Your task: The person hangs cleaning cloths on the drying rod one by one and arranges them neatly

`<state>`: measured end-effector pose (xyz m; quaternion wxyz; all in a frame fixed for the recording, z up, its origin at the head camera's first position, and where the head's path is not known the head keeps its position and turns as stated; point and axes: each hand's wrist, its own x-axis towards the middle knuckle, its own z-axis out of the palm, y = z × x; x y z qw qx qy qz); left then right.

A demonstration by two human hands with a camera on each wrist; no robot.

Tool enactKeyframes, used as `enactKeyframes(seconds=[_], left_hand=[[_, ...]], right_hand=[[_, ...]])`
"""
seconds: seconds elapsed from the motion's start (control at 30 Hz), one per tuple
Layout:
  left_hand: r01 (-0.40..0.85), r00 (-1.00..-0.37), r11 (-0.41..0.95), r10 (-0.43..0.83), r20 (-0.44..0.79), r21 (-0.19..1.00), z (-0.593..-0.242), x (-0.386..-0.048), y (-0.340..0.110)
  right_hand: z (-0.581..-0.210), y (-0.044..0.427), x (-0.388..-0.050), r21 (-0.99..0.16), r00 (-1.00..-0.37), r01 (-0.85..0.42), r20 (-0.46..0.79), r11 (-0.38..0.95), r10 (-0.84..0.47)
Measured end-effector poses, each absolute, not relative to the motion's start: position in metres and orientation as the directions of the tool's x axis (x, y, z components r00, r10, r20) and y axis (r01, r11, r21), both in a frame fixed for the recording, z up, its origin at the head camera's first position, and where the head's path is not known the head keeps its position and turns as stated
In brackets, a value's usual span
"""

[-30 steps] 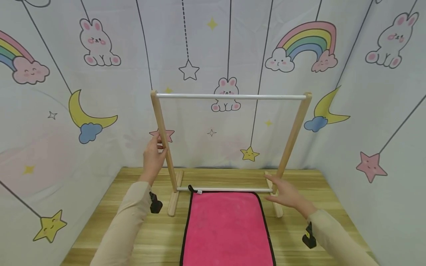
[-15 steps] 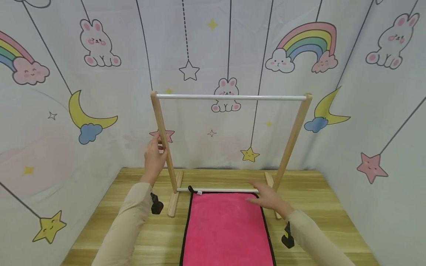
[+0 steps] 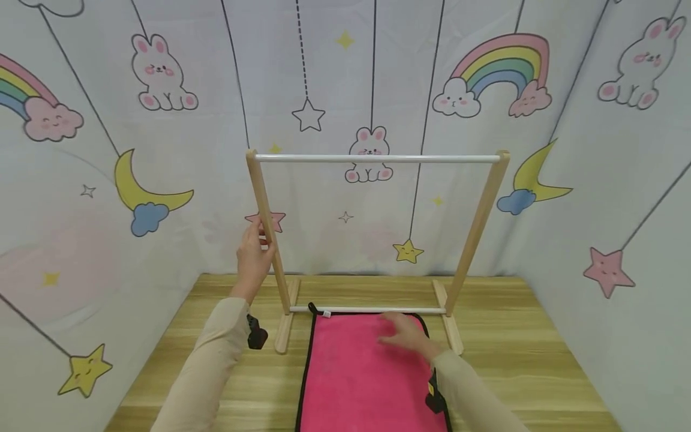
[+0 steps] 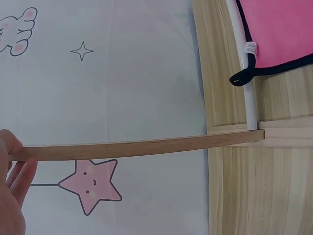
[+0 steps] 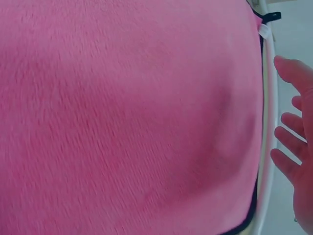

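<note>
A wooden rack with a white top bar and a white lower bar stands upright. My left hand grips its left post; the left wrist view shows the fingers and thumb around that post. Flat in front of the lower bar lies a pink cloth with black edging, its black loop at the back left corner. Above the cloth's back part is my right hand, blurred, holding nothing. In the right wrist view its fingers are spread beside the cloth.
The wooden table runs back to a white backdrop printed with rabbits, stars, moons and rainbows. The rack's feet stand on either side of the cloth. Dark devices are worn at both wrists.
My right hand has moved left from beside the rack's right foot to over the cloth. My left hand keeps its grip on the left post, and the cloth lies as before.
</note>
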<state>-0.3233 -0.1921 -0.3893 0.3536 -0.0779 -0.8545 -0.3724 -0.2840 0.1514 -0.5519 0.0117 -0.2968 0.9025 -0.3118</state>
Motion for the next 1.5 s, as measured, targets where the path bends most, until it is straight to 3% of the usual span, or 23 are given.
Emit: enactKeyframes(seconds=[0.4,0.9,1.13,1.27,1.5], left_hand=[[0.396,-0.734,0.72,-0.124,0.667,0.569,-0.389,-0.324,-0.192],[0.392,-0.728,0.731,-0.124,0.674,0.558,-0.39,-0.323,-0.191],[0.401,-0.717,0.732,-0.124,0.686,0.551,-0.391,-0.322,-0.192],[0.403,-0.717,0.73,-0.123,0.686,0.552,-0.39,-0.321,-0.191],[0.396,-0.722,0.733,-0.123,0.681,0.553,-0.39,-0.32,-0.191]], right_hand=[[-0.582,0.13,-0.287,-0.401,-0.828,-0.557,0.207,0.727,-0.521],[-0.588,0.125,-0.282,-0.343,-0.777,-0.629,0.314,0.697,-0.546],[-0.591,0.124,-0.286,-0.431,-0.826,-0.563,0.324,0.705,-0.461],[-0.588,0.122,-0.291,-0.494,-0.882,-0.471,0.244,0.731,-0.404],[-0.582,0.12,-0.292,-0.491,-0.915,-0.402,0.188,0.773,-0.356]])
